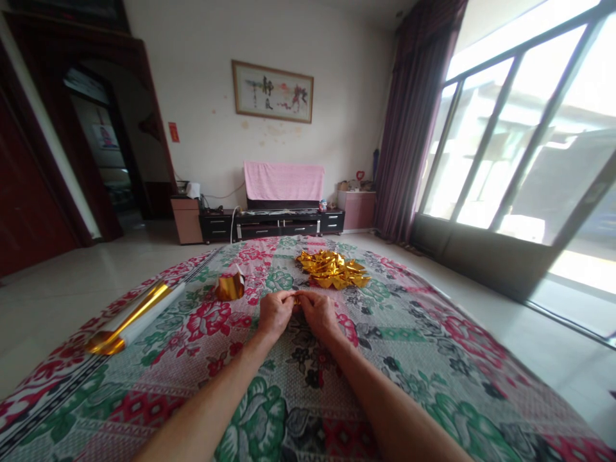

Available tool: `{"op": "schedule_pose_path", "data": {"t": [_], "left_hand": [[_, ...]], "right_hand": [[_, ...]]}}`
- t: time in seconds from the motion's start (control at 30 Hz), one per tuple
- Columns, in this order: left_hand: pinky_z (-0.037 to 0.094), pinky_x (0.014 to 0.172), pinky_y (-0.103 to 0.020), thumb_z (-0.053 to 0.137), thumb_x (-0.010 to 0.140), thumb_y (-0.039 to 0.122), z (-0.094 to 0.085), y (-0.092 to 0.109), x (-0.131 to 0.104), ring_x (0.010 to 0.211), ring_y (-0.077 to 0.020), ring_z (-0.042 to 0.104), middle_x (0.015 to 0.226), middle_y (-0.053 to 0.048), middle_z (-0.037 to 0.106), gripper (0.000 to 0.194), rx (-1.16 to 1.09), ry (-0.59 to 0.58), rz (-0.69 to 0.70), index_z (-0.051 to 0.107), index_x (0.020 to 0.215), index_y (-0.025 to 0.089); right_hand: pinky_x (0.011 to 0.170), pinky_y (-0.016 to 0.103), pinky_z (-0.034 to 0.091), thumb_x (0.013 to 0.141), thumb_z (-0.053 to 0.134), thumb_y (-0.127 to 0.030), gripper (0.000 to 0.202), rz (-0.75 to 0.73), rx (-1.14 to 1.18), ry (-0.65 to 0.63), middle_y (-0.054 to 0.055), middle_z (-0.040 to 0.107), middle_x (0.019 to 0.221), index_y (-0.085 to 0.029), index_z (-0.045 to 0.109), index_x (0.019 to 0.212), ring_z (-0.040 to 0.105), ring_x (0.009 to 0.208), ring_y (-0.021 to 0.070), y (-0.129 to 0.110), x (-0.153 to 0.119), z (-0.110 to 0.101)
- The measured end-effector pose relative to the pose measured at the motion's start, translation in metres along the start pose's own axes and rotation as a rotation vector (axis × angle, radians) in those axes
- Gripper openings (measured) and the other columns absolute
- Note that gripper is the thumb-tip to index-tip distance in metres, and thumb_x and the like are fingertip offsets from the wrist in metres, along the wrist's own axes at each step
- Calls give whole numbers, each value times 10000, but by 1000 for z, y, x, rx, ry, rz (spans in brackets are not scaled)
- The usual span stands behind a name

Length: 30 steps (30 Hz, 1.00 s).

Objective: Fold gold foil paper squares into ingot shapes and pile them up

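My left hand and my right hand meet at the middle of the flowered cloth, fingers pinched together. Between the fingertips shows a small bit of gold foil paper; most of it is hidden by my fingers. Just beyond my hands lies a pile of folded gold foil pieces, shiny and pointed. Left of my left hand sits a small curled stack of gold foil paper with a pale reverse side. A larger rolled gold foil sheet, white on one face, rests farther left.
A patterned red, green and grey cloth covers the surface under my hands. Across the room stand a low black cabinet and a pink cloth draped over something. A purple curtain hangs beside large windows on the right.
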<state>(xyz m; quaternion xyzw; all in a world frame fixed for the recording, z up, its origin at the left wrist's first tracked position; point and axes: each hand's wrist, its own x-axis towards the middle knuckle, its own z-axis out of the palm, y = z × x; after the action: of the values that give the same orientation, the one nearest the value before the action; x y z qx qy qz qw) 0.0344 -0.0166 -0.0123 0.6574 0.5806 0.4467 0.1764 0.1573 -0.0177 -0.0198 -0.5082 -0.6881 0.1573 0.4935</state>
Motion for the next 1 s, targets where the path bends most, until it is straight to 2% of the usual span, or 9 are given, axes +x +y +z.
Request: {"op": "schedule_pose_path", "data": {"t": [0.43, 0.67, 1.0], "left_hand": [[503, 692, -213, 506, 762, 217, 0, -1, 1, 789, -159, 663, 807, -37, 721, 242, -18, -12, -34, 706, 894, 184], [505, 667, -210, 520, 777, 241, -1, -5, 2, 721, -145, 664, 760, -24, 722, 246, -85, -75, -32, 695, 945, 200], [479, 638, -206, 512, 778, 236, 1, -2, 1, 735, -155, 654, 785, -46, 721, 234, 6, -25, -12, 712, 892, 193]], "right_hand": [[704, 233, 467, 800, 458, -256, 277, -15, -6, -11, 11, 716, 817, -218, 722, 878, 646, 724, 161, 2, -1, 1], [689, 224, 459, 806, 457, -260, 277, -21, -13, -11, 5, 714, 805, -221, 719, 888, 635, 701, 154, 4, -1, 1], [681, 222, 449, 805, 457, -250, 270, 0, -63, -2, 8, 712, 774, -223, 723, 841, 637, 696, 155, 2, -1, 2]]}}
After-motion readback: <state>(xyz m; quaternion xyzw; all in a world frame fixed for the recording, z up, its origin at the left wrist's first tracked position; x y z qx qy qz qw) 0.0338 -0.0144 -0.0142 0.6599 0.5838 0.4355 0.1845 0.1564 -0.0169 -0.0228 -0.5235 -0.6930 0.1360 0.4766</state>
